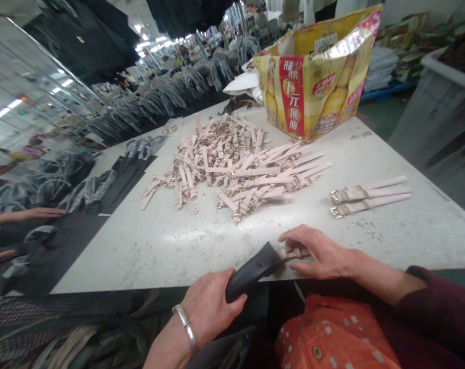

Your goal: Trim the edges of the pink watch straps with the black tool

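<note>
My left hand (213,302), with a silver bangle at the wrist, is wrapped round a black hand tool (255,270) that looks like a hair clipper. Its wide head meets a pale pink buckle strap (296,252) at the table's near edge. My right hand (320,252) pinches that strap between thumb and fingers, hiding part of it. Beyond the hands lies a big heap of pale pink buckle straps (232,154) with gold buckles. On the right, several more straps (371,196) lie side by side, buckles to the left.
A yellow printed carton (317,77) stands open at the back of the white table (171,241). Black pieces with wrapped grey handles (98,189) line the left side, where another person's hands (28,216) work. A grey bin (432,107) stands right of the table.
</note>
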Motion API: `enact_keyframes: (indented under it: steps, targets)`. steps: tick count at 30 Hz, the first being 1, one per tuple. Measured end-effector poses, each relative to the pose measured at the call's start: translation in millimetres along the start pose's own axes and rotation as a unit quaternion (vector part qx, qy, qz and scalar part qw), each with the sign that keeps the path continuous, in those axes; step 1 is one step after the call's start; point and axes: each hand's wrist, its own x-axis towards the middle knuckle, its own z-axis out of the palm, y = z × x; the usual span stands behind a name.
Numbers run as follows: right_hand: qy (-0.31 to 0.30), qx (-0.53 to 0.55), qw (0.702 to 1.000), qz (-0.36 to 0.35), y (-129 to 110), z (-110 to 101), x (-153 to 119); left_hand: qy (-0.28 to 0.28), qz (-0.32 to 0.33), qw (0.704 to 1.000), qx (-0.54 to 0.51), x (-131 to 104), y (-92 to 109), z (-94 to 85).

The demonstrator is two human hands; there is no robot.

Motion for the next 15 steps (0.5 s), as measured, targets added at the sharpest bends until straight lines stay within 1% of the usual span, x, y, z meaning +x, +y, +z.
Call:
enact_keyframes:
  steps: [6,15]
  targets:
    - [-0.002,-0.006,1.0,-0.014,2,2,-1,0.0,0.02,1.0,0.021,-2,-3,5.5]
    - [0.01,-0.008,1.0,-0.003,5,6,-1,-0.049,0.036,0.998,0.029,1,1,-7.8]
